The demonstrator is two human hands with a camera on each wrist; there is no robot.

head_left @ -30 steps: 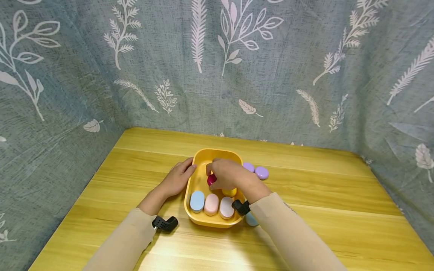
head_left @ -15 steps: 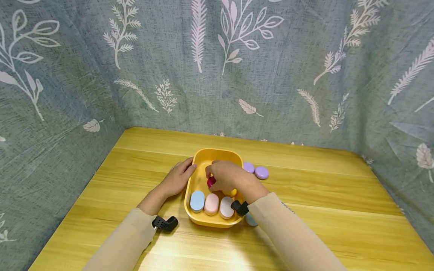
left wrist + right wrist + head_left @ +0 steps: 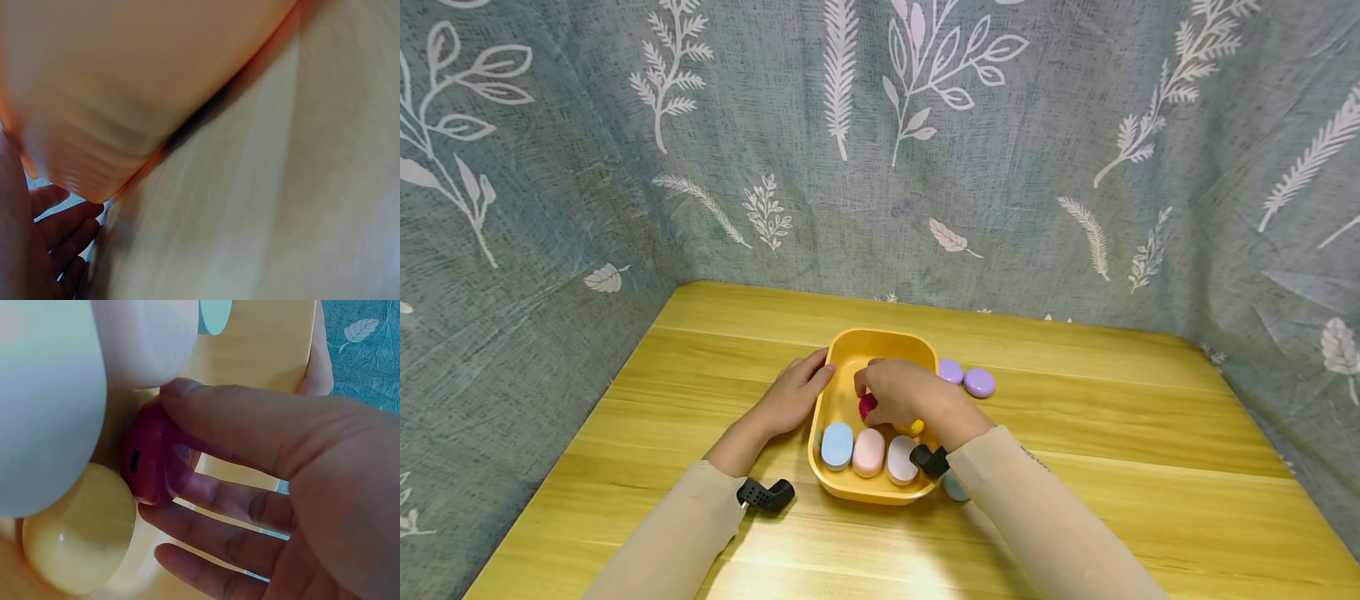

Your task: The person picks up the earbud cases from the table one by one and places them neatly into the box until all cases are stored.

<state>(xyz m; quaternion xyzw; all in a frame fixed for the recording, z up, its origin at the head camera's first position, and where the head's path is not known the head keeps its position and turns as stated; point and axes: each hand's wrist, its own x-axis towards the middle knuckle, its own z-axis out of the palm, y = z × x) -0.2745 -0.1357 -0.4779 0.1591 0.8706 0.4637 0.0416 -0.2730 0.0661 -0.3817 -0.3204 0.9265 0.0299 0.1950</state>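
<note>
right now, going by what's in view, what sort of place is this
Probably a small curtained-off tabletop workspace, perhaps for filming: leaf-patterned cloth hangs behind and on both sides of a wood-grain table, and a black device is worn at each wrist.

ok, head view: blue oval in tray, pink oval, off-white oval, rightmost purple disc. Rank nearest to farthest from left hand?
From the left hand:
1. Blue oval, tray's near left corner
2. Pink oval, right of blue
3. Off-white oval, right of pink
4. Rightmost purple disc, outside, right
</note>
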